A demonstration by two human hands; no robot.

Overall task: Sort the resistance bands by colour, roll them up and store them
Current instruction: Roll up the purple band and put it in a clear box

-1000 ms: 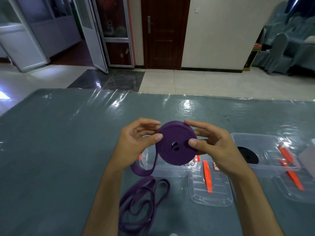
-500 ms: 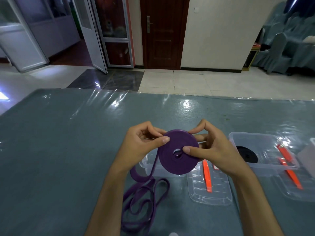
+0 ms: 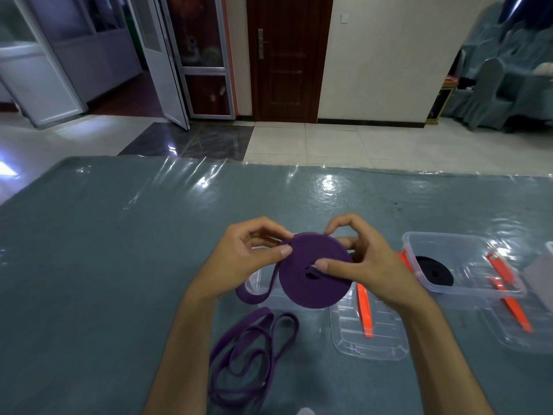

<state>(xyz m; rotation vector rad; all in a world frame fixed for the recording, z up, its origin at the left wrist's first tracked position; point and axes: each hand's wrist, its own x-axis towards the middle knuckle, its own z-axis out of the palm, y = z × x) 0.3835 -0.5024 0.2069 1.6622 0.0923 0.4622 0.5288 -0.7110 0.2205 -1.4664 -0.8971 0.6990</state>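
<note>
Rolling continues: the purple band (image 3: 314, 272), a coil held above the table's near edge, has grown since a second ago, leaving a shorter loose tail on the table (image 3: 89, 265). The left hand (image 3: 242, 262) pinches its rim, the right hand (image 3: 359, 265) thumb presses its centre; storing looks close.

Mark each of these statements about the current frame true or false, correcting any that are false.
1. Both hands hold the purple roll. True: the left hand and the right hand pinch it from either side.
2. The whole purple band is wound up. False: a loose tail lies in loops on the table.
3. A rolled black band sits in a clear box. True.
4. The clear lid by the right forearm has a blue clip. False: its clip is orange.
5. The roll rests flat on the table. False: it is held up above it.
</note>
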